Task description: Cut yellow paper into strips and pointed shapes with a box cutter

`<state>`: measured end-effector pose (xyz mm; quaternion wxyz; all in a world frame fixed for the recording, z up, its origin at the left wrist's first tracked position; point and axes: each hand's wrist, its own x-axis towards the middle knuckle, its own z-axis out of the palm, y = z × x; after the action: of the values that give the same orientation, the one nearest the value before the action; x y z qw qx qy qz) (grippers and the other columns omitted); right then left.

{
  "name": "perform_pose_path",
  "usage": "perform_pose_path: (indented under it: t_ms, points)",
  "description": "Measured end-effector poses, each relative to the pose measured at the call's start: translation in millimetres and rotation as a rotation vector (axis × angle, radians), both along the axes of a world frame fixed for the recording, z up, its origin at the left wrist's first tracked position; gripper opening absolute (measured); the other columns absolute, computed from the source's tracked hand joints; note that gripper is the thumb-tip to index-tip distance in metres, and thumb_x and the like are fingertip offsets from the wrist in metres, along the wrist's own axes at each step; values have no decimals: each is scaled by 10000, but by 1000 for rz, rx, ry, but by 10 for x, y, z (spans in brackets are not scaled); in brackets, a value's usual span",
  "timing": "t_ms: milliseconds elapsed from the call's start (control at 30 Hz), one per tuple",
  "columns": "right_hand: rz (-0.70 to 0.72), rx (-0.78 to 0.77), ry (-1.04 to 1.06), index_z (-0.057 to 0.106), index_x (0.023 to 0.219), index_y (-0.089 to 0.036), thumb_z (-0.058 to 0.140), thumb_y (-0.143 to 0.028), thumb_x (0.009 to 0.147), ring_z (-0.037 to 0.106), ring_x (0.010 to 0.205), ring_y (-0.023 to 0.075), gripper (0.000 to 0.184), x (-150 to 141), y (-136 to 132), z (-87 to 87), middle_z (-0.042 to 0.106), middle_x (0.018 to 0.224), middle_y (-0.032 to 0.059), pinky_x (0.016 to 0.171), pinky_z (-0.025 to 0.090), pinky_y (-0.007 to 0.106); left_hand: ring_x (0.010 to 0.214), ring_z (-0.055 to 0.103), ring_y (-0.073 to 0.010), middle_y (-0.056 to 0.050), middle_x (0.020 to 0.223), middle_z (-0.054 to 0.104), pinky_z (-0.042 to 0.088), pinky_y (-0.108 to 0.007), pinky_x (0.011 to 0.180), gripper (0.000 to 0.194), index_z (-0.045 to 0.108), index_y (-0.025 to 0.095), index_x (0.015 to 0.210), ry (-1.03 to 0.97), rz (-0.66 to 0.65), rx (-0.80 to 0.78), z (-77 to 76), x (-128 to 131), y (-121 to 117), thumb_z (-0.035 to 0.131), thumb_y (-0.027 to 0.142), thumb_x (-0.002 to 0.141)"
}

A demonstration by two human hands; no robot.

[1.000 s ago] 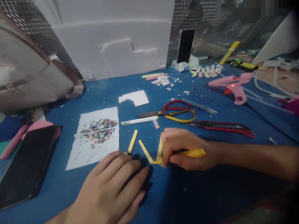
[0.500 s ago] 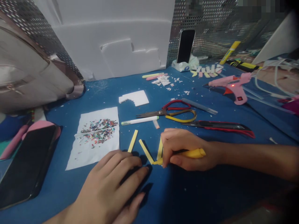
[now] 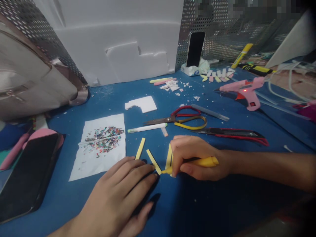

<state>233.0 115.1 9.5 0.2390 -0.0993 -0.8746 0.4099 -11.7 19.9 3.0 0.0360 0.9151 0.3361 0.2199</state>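
Observation:
My right hand (image 3: pixel 197 158) is closed around a yellow marker (image 3: pixel 207 161). The marker's tip meets the lower end of a slanted yellow strip (image 3: pixel 153 160) on the blue table. Fingers stretched out, my left hand (image 3: pixel 123 194) lies flat, its fingertips at that strip's left edge. A second yellow strip (image 3: pixel 140 148) stands out above the left fingers, its lower end hidden by them. Another yellow strip (image 3: pixel 169 156) is partly covered by my right fingers.
Scissors (image 3: pixel 172 119), a white pen (image 3: pixel 147 128) and a red cutter (image 3: pixel 237 133) lie beyond my hands. Left is a paper (image 3: pixel 81 164) with shiny flakes and a dark phone (image 3: pixel 29 174). A pink glue gun (image 3: pixel 243 89) rests at right; an upright phone (image 3: pixel 196 49) stands behind.
My left fingers have shifted slightly to the right, up to the slanted strip. My right hand keeps the marker at nearly the same spot.

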Motion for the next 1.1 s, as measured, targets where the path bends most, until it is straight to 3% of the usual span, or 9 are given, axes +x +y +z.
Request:
perform_pose_path:
  t_ms: [733, 1100]
  points:
    - [7, -1, -8, 662, 784, -143, 452, -287, 917, 506, 647, 121, 287, -14, 3, 3, 623, 689, 35, 707, 373, 276, 1085, 568, -223, -115, 1139, 630, 502, -371, 947, 311, 581, 117, 1197, 32, 3, -64, 11, -29, -14, 473, 186, 913]
    - [7, -4, -26, 665, 789, -141, 458, -279, 913, 511, 659, 122, 279, -5, 6, -2, 619, 688, 32, 725, 372, 285, 1103, 507, -225, -84, 1181, 591, 430, -401, 957, 299, 583, 167, 1188, 34, 85, -64, 26, -23, -30, 460, 167, 915]
